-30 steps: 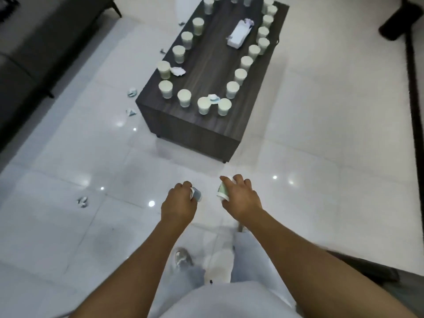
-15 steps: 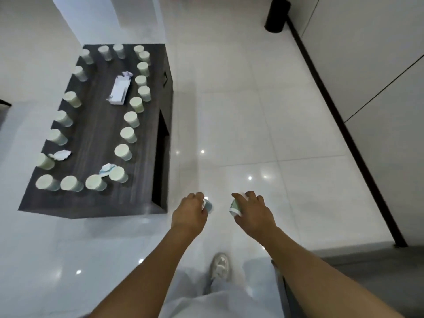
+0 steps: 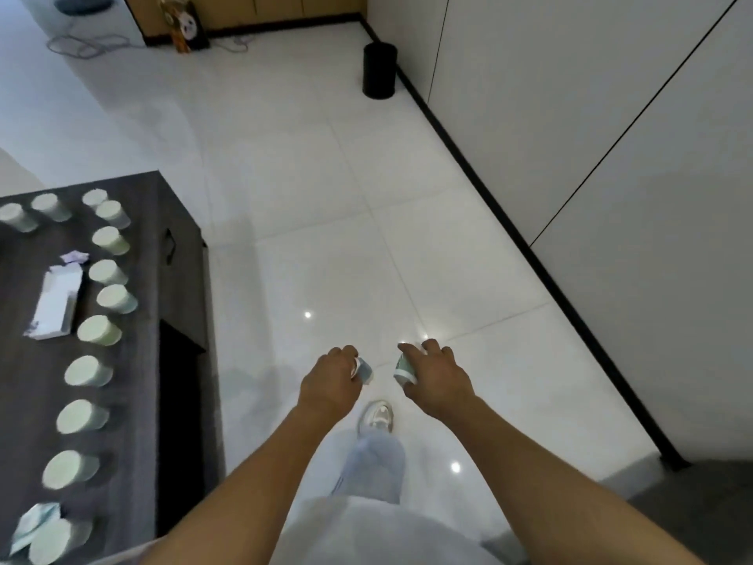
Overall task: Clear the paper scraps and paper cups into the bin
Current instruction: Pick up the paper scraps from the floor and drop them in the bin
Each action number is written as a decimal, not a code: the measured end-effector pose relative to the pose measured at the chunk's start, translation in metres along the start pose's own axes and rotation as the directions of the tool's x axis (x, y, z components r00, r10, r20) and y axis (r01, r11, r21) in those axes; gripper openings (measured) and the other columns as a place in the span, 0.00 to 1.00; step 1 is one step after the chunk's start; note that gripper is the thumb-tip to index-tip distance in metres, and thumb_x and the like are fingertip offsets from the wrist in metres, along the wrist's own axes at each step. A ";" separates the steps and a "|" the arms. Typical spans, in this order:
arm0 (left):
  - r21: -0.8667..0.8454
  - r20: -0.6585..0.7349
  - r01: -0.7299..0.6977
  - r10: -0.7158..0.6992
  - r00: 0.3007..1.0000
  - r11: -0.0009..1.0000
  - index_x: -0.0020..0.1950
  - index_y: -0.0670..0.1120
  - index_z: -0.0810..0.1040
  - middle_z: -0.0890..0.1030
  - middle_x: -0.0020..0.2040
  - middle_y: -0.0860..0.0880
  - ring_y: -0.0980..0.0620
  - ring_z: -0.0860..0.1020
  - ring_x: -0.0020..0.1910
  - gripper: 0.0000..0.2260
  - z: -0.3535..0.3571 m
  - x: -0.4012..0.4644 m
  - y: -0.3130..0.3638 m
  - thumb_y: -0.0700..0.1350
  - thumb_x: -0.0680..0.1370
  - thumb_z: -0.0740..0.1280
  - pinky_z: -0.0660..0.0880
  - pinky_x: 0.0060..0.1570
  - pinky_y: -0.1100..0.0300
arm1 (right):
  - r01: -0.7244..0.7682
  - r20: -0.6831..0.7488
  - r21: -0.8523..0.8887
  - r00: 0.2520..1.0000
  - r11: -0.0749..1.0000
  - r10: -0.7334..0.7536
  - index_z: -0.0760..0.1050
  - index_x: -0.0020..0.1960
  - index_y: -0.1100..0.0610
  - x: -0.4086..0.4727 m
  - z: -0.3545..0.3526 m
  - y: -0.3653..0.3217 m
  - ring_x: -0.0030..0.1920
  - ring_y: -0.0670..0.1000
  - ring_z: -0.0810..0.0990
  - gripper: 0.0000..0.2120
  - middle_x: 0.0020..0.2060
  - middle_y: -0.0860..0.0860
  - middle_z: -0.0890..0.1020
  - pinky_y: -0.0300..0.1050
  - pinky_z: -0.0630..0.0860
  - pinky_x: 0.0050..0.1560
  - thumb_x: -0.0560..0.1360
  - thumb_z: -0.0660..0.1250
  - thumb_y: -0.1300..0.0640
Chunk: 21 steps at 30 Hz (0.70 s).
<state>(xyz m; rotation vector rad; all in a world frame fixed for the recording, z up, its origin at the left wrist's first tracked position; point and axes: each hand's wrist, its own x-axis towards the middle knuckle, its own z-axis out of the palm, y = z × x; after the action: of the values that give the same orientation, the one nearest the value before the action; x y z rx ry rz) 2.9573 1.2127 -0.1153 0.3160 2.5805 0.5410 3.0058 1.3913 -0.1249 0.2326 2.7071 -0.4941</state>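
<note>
Both forearms are bare from the near edge of the view out to the wrists, with no sleeve, watch, band or ring showing on either. The left hand (image 3: 330,385) and the right hand (image 3: 438,379) are uncovered too, no gloves. Below the arms, nearest of all, a pale whitish-grey top (image 3: 366,528) bulges across the bottom middle. Beyond it one leg shows in loose, light blue-grey trousers (image 3: 373,468), the cloth creased in soft folds. At the end of that leg is a white shoe (image 3: 377,415) with grey trim and pale laces, blurred.
</note>
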 end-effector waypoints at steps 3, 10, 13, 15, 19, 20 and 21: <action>0.010 0.023 -0.058 0.057 0.998 0.998 0.65 0.46 0.71 0.76 0.58 0.46 0.47 0.75 0.56 0.15 -0.028 0.085 0.032 0.45 0.79 0.61 0.74 0.51 0.56 | -0.051 -0.017 -0.002 0.999 0.999 0.051 0.60 0.73 0.45 0.071 -0.051 0.021 0.62 0.56 0.67 0.27 0.65 0.53 0.66 0.51 0.74 0.54 0.77 0.63 0.47; 0.018 0.039 -0.123 0.123 0.992 0.992 0.66 0.47 0.70 0.75 0.59 0.47 0.47 0.75 0.57 0.16 -0.098 0.237 0.099 0.44 0.79 0.61 0.75 0.52 0.54 | -0.136 -0.031 0.031 0.990 0.990 0.137 0.60 0.74 0.45 0.201 -0.153 0.061 0.63 0.56 0.67 0.27 0.66 0.53 0.66 0.51 0.75 0.54 0.77 0.63 0.48; 0.019 0.043 -0.123 0.122 0.992 0.992 0.66 0.48 0.70 0.75 0.59 0.48 0.48 0.74 0.57 0.16 -0.119 0.305 0.118 0.44 0.78 0.62 0.75 0.51 0.55 | -0.157 -0.008 0.037 0.987 0.987 0.158 0.60 0.74 0.45 0.263 -0.180 0.083 0.63 0.56 0.67 0.27 0.66 0.53 0.66 0.51 0.75 0.54 0.77 0.64 0.48; 0.036 0.041 -0.131 0.129 0.991 0.991 0.66 0.48 0.70 0.75 0.58 0.48 0.48 0.75 0.56 0.15 -0.133 0.351 0.131 0.45 0.78 0.62 0.75 0.50 0.55 | -0.157 0.011 0.045 0.988 0.987 0.156 0.60 0.74 0.45 0.305 -0.197 0.096 0.63 0.56 0.67 0.28 0.66 0.53 0.66 0.51 0.75 0.54 0.76 0.65 0.48; 0.060 0.060 -0.110 0.106 0.993 0.992 0.65 0.47 0.71 0.75 0.58 0.48 0.48 0.75 0.57 0.14 -0.160 0.461 0.164 0.44 0.78 0.61 0.75 0.52 0.54 | -0.146 -0.014 0.082 0.989 0.986 0.148 0.60 0.73 0.45 0.413 -0.249 0.132 0.62 0.56 0.68 0.28 0.66 0.53 0.66 0.51 0.75 0.53 0.76 0.65 0.48; 0.066 0.066 -0.103 0.098 0.993 0.993 0.64 0.47 0.71 0.76 0.58 0.48 0.48 0.75 0.57 0.14 -0.167 0.484 0.171 0.44 0.79 0.61 0.75 0.53 0.53 | -0.137 -0.027 0.078 0.990 0.988 0.139 0.61 0.73 0.45 0.438 -0.264 0.138 0.62 0.56 0.68 0.28 0.66 0.53 0.66 0.51 0.75 0.53 0.76 0.64 0.47; 0.066 0.066 -0.094 0.089 0.994 0.993 0.64 0.47 0.71 0.76 0.58 0.47 0.48 0.75 0.57 0.14 -0.177 0.511 0.180 0.44 0.79 0.61 0.75 0.53 0.53 | -0.130 -0.036 0.077 0.990 0.989 0.133 0.61 0.74 0.45 0.468 -0.283 0.146 0.63 0.56 0.67 0.27 0.66 0.52 0.66 0.50 0.75 0.53 0.77 0.64 0.46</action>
<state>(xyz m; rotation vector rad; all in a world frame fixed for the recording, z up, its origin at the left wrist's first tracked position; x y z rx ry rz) 2.4525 1.4780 -0.1041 0.4697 2.5373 0.4667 2.5165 1.6745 -0.1085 0.4434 2.6935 -0.5568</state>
